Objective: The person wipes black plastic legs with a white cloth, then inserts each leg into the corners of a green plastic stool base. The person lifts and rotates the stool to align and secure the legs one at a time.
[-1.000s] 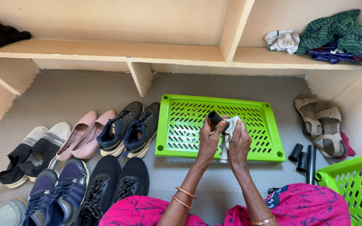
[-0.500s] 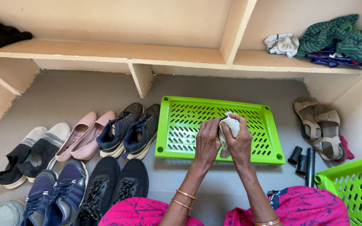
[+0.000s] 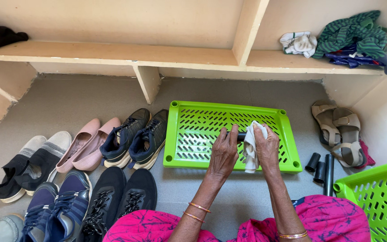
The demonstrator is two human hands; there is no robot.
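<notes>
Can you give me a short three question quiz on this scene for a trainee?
1. True or false: the white cloth is in the person's right hand.
2. Which footwear lies right of the bright green slotted plastic shelf panel? A) tan strapped sandals B) black boots C) red slippers
3. Fill in: the left hand grips a short black ____.

Key: 1 true. 2 A. 3 tube; only its middle shows between the two hands, above the panel.
</notes>
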